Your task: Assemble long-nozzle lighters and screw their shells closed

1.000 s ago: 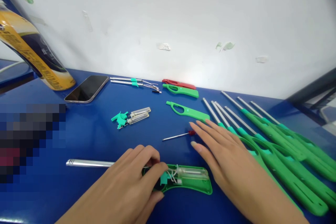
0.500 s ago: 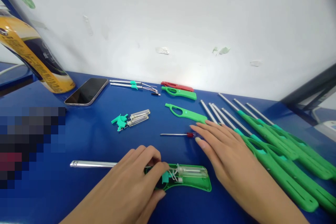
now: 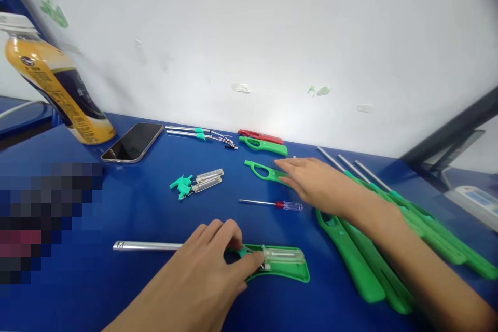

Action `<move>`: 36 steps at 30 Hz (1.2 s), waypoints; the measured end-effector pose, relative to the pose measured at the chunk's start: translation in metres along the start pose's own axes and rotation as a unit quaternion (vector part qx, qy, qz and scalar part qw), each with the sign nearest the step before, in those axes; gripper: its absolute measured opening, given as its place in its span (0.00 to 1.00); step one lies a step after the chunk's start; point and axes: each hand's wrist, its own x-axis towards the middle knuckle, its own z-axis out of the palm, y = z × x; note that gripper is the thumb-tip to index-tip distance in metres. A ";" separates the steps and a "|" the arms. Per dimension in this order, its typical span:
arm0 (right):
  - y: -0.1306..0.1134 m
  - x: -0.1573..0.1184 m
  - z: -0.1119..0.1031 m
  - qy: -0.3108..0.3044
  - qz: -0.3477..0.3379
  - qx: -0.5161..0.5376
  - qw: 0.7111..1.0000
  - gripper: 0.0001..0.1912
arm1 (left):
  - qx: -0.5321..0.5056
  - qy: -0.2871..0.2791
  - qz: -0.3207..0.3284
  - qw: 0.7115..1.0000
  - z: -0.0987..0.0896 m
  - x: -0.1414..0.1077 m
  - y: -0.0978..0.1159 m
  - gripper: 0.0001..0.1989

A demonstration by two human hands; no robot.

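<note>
My left hand point(image 3: 218, 264) is closed on an opened gas lighter lying on the table. Its green half shell point(image 3: 295, 272) holds a clear fuel tank point(image 3: 284, 255), and a long metal tube point(image 3: 146, 246) sticks out to the left. My thumb and fingers press around its middle, hiding the trigger area. My right hand point(image 3: 311, 179) reaches over the right end of a loose green shell half point(image 3: 261, 171). Its fingers are stretched out with the thumb apart. A screwdriver point(image 3: 288, 206) with a clear and red handle lies between my hands.
Several assembled green lighters point(image 3: 356, 259) lie under and beside my right forearm. Clear tanks point(image 3: 208, 180) with teal parts point(image 3: 182, 185), metal tubes point(image 3: 187, 134) with wires, a green shell point(image 3: 266, 146) and a red shell point(image 3: 260, 136) lie farther back. A phone point(image 3: 133, 142) and a bottle point(image 3: 66, 83) stand left.
My right hand has moved away from beside the screwdriver to the loose green shell half, uncovering the screwdriver's handle. My left thumb has shifted right toward the tank. The view has tilted slightly.
</note>
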 end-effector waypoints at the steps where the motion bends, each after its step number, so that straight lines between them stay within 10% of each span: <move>1: -0.001 0.004 0.004 -0.011 0.001 -0.003 1.000 0.19 | -0.003 -0.004 0.000 1.000 0.000 0.000 0.000 0.17; 18: -0.018 0.008 0.010 -0.046 -0.039 -0.051 0.997 0.21 | 0.025 -0.006 0.019 0.999 0.007 0.001 -0.003 0.21; 26: 0.009 -0.021 -0.026 0.065 -0.041 0.016 0.997 0.20 | 0.040 -0.025 0.025 0.999 0.008 -0.001 -0.004 0.21; 36: -0.043 -0.074 -0.049 0.188 0.023 0.167 0.968 0.27 | 0.002 0.062 0.017 0.998 -0.011 -0.001 -0.010 0.08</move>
